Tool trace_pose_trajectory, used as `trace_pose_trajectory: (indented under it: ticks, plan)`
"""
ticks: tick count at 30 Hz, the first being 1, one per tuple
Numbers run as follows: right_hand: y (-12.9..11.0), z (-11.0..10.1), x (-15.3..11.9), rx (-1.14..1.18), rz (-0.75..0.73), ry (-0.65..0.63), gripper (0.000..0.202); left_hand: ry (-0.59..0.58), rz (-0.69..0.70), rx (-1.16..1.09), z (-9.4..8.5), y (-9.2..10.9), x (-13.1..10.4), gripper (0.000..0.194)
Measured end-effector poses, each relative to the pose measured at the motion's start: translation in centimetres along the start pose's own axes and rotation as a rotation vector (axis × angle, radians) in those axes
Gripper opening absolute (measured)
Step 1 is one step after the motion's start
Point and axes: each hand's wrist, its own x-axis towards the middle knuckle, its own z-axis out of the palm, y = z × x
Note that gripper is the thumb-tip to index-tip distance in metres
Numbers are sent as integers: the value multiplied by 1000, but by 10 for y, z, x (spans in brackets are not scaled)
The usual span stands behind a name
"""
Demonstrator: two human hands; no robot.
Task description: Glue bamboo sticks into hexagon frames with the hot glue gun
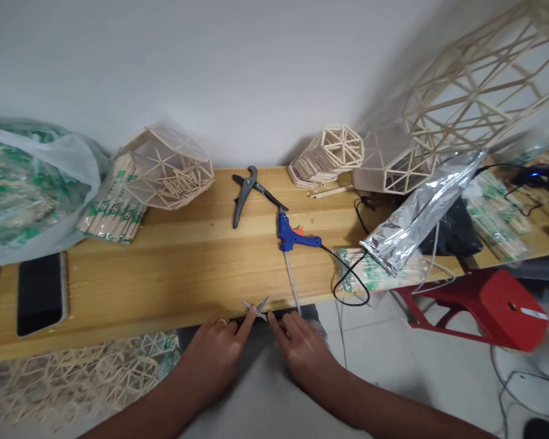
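Note:
At the table's front edge, a small pair of scissors [261, 308] lies with its two pointed blades spread apart. My left hand [217, 350] is closed round its left side, the index finger stretched along it near the pivot. My right hand [302, 350] is closed on the other side, its index fingertip near the pivot; the dark handles are mostly hidden under my fingers. Just beyond lies a blue glue gun [286, 235] with a clear glue stick [293, 283] reaching toward my right hand. A black hand cutter [244, 195] rests behind it.
Stick lattice models [165, 171] and a stick bundle [324, 155] stand along the wall. A phone [43, 294] and plastic bag [32, 189] are left. On the right are a silver foil pouch [423, 210], packaged sticks [379, 268], cables and a red stool [507, 311].

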Motion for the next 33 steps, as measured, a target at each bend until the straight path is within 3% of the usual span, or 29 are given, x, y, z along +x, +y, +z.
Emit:
trace_pose_trajectory:
  ticks: [3, 10, 14, 19, 24, 29, 33]
  plan:
    - [7, -3, 2, -15, -16, 15, 44, -3, 20, 7, -5, -1, 8, 83]
    - [28, -13, 35, -79, 61, 9, 39, 61, -44, 40, -44, -16, 33, 72]
    - [26, -16, 39, -36, 49, 0, 41, -22, -25, 38, -49, -17, 32, 72]
    - [33, -20, 54, -47, 142, -58, 45, 73, -53, 53, -60, -22, 40, 73]
    - [34, -21, 60, -5, 93, -77, 42, 39, -17, 30, -63, -26, 41, 75]
    - [41, -34, 80, -40, 158, -160, 43, 178, -39, 65, -72, -39, 49, 66]
    - [44, -41, 91, 7, 151, -215, 48, 119, -1, 68, -78, -46, 53, 69]
